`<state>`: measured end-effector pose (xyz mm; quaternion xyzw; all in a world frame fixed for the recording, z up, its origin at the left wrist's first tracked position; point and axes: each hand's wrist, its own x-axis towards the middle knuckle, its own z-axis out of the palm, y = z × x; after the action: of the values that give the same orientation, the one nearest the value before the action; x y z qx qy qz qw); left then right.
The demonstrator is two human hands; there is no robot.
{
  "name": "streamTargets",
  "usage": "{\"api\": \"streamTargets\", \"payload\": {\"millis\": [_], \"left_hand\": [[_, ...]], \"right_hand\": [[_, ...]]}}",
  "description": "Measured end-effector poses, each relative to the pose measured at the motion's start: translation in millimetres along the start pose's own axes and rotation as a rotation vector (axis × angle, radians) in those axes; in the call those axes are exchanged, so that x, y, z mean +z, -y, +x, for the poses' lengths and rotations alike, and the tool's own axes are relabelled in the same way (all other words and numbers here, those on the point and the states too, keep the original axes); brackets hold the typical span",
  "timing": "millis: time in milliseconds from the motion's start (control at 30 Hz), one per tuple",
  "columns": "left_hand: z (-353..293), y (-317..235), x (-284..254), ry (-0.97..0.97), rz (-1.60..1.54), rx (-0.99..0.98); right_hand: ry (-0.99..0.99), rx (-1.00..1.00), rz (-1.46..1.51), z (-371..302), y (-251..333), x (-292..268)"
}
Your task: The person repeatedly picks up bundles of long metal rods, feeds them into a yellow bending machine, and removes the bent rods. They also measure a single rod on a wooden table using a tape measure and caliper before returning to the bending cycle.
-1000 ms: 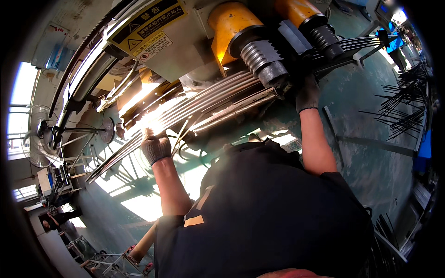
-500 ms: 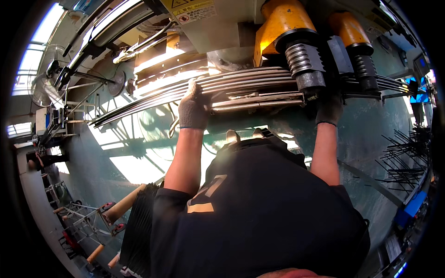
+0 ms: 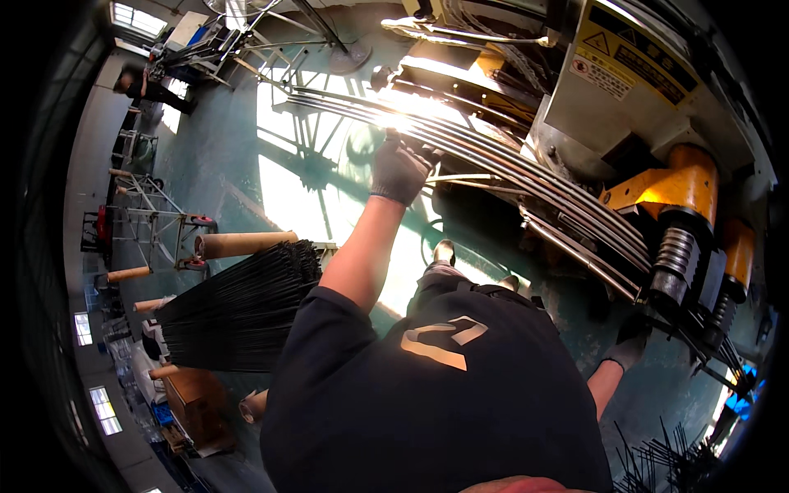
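Several long thin metal rods (image 3: 509,168) run side by side, slanting from the upper left down to the machine at the right. My left hand (image 3: 400,170), in a grey knit glove, is closed at the near side of the rods, toward their left part. Its fingertips are partly lost in glare. My right hand (image 3: 631,343), also gloved, is low beside the machine's ribbed metal spindle (image 3: 674,255). Dark parts and shadow hide its fingers. An orange housing (image 3: 686,185) sits above the spindle, and a second orange housing (image 3: 738,246) stands to its right.
Left of me is a large bundle of black rods (image 3: 246,316), near a cardboard tube (image 3: 246,243). More black rods (image 3: 666,460) lie at the lower right. A metal rail (image 3: 579,253) runs below the rods. A person (image 3: 156,89) stands far left.
My view has turned, so the machine and rods now slant down to the right. My left hand appears farther along the rods' near side. My right hand remains low beside the spindle.
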<state>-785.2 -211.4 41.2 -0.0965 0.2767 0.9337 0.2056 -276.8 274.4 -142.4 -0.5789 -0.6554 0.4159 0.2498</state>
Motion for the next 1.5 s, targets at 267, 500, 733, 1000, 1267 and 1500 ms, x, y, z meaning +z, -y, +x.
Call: {"api": "streamTargets", "payload": {"millis": [267, 500, 733, 1000, 1267, 1500], "left_hand": [[85.1, -210.5, -86.8, -0.189, 0.074, 0.239], [156.2, -342.1, -149.0, -0.316, 0.384, 0.264], [157.8, -335.6, -126.9, -0.022, 0.468, 0.089], [130.0, -347.7, -117.2, 0.234, 0.977, 0.088], [179.4, -382.8, -174.6, 0.337, 1.457, 0.301], [169.1, -362.8, -129.6, 0.228, 1.044, -0.079]], "right_hand": [[-0.126, 0.498, 0.6, -125.5, -18.7, 71.2], [-0.232, 0.713, 0.036, -244.9, 13.6, 112.1], [-0.001, 0.651, 0.044, -258.8, -1.9, 102.7], [0.003, 0.601, 0.065, -240.0, 35.5, 136.9], [0.2, 0.52, -0.045, -227.3, 68.7, 160.8], [0.224, 0.526, 0.086, -235.3, 41.5, 151.4]]}}
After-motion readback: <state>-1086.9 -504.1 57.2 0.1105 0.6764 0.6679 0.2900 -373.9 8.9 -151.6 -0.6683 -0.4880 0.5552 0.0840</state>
